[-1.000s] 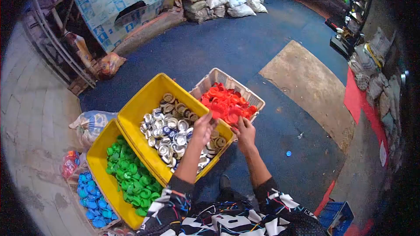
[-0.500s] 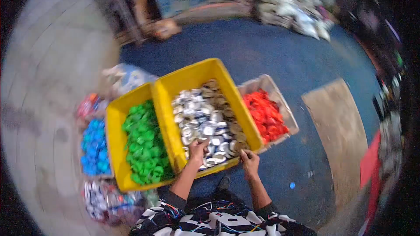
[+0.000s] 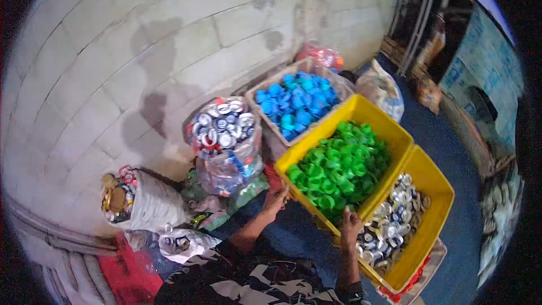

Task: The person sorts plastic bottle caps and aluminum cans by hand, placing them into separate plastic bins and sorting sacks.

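Note:
My left hand (image 3: 275, 201) is beside the near left corner of the yellow bin of green caps (image 3: 339, 164), its fingers drawn together. Over that bin's near edge, beside where the two yellow bins meet, is my right hand (image 3: 351, 225), closed with the thumb uppermost. Whatever either hand holds, if anything, is too small or hidden to make out. The green plastic caps lie heaped in their bin. White, silver and dark caps (image 3: 395, 223) fill part of the second yellow bin (image 3: 437, 186), just right of my right hand.
A pale crate (image 3: 265, 114) of blue caps (image 3: 299, 101) stands against the block wall (image 3: 226, 22). Left of it are a clear bag of white caps (image 3: 223, 127) and a white sack (image 3: 155, 200) of mixed waste. Red pieces (image 3: 409, 288) show in a crate below the second bin.
My view has swung left, bringing the wall and bags into sight. My left hand has left the white caps for the green bin's corner; my right hand is now at the green bin's edge.

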Action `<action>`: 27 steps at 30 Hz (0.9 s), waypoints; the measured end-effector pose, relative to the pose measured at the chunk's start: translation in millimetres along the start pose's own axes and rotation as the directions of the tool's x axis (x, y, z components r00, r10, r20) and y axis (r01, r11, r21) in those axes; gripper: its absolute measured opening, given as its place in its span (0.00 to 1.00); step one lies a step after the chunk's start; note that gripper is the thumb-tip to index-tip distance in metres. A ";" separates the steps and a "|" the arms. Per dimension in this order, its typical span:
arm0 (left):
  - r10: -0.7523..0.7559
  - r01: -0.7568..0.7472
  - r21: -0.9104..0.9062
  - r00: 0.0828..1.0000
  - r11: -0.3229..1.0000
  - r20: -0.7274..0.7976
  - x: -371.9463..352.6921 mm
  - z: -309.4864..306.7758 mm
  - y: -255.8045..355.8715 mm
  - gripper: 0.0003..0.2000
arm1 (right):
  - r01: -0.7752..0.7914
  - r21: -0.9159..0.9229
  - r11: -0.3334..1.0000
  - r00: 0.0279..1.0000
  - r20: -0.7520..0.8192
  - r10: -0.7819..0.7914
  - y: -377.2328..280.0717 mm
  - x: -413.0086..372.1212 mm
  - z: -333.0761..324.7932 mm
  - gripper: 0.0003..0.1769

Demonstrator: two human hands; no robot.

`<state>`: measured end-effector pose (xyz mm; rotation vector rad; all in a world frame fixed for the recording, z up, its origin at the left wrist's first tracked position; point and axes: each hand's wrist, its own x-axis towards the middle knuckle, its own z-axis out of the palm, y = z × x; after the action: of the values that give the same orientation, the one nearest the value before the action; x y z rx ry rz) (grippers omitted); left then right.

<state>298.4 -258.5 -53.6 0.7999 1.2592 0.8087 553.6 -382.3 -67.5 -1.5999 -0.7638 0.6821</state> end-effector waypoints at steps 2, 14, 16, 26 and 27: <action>0.028 -0.028 0.010 0.999 1.000 -0.015 16.5 -59.7 5.6 0.23 | -0.104 -0.045 0.994 0.983 0.147 0.110 -65.2 -3.9 66.1 0.22; 0.553 -0.348 0.584 0.805 0.733 -0.214 107.7 -285.2 30.9 0.14 | 0.586 -0.286 0.758 0.713 0.626 -0.315 -68.9 8.1 387.3 0.08; 0.516 -0.290 0.588 0.816 0.755 -0.260 125.3 -298.3 41.1 0.13 | 0.604 -0.298 0.739 0.690 0.660 -0.298 -81.2 14.2 420.8 0.09; 0.739 -0.416 0.717 0.643 0.559 -0.203 157.6 -301.8 117.6 0.12 | 0.841 -0.427 0.332 0.535 0.751 -0.388 -45.2 48.3 523.0 0.19; 0.775 -0.420 0.752 0.604 0.507 -0.185 160.7 -300.4 117.6 0.12 | 0.838 -0.434 0.331 0.539 0.752 -0.379 -39.0 49.8 525.9 0.18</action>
<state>12.0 -40.2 -68.5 1.7953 1.7993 1.2537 169.5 -20.0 -110.1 -1.5877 -2.2653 0.1200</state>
